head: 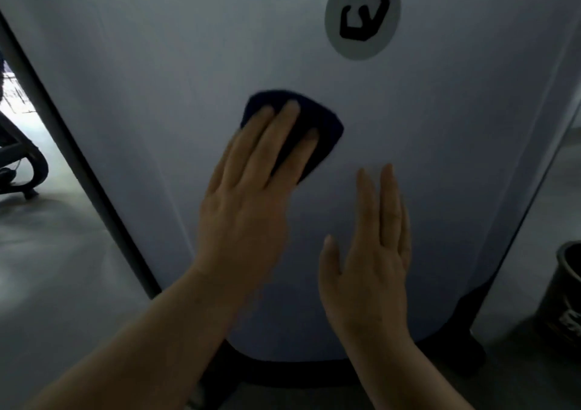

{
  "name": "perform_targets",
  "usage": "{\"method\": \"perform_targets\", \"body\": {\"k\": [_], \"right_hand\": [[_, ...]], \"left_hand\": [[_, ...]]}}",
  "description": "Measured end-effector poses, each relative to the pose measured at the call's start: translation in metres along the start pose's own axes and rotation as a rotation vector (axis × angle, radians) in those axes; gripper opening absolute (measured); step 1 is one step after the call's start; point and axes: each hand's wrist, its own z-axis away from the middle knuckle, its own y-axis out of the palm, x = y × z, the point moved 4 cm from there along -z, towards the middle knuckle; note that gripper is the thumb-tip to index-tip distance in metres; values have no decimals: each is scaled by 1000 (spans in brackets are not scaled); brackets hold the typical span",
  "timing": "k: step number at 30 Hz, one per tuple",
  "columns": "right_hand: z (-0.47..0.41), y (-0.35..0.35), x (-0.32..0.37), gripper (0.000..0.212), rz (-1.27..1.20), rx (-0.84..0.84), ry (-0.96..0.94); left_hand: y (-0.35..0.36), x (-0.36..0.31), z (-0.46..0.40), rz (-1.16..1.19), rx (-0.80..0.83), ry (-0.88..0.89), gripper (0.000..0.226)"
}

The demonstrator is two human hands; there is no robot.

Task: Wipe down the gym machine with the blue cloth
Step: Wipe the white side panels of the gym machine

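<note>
The left hand (248, 196) lies flat on the pale panel of the gym machine (157, 63), its fingers (284, 133) straight and slightly spread, pressing the blue cloth (317, 126) against the panel. The cloth is dark blue and bunched; most of it shows above and to the right of the fingertips, below and left of the round grey logo badge (362, 13) with its black mark. The right hand (371, 252) is just beside the left, lower and to the right, palm toward the panel with straight fingers close together, holding nothing; whether it touches the panel cannot be told. A dark frame bar (78, 158) runs diagonally along the machine's left edge. The machine's black base (283, 375) sits on the grey floor (63, 268). A black cylindrical container (566, 293) stands at the right edge.
</note>
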Motion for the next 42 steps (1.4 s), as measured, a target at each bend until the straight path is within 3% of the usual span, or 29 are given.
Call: {"method": "perform_targets", "body": {"k": [3, 8, 15, 20, 23, 27, 32, 37, 42], "right_hand": [[-4, -5, -6, 85, -31, -33, 23], [-4, -6, -22, 89, -61, -36, 47], [-8, -3, -31, 75, -183, -152, 53], [-7, -7, -46, 74, -211, -140, -18], [-12, -14, -51, 63, -216, -189, -28], [-15, -16, -56, 66, -280, -174, 22], [-22, -25, -71, 55, -320, -240, 61], [-29, -31, -86, 73, -370, -173, 173], [-30, -35, -93, 82, -420, -194, 231]], "left_hand": [[0, -4, -5, -22, -5, -40, 50], [19, -18, 36, -38, 186, 218, 45], [3, -22, -31, -94, 95, 136, 51], [16, -34, 1, -131, 253, 395, 50], [12, -38, -24, -133, 203, 403, 51], [14, -50, -45, -162, 159, 351, 52], [19, -61, -40, -183, 268, 572, 51], [18, -68, -67, -165, 224, 487, 51], [35, -85, -49, -125, 361, 759, 44]]}}
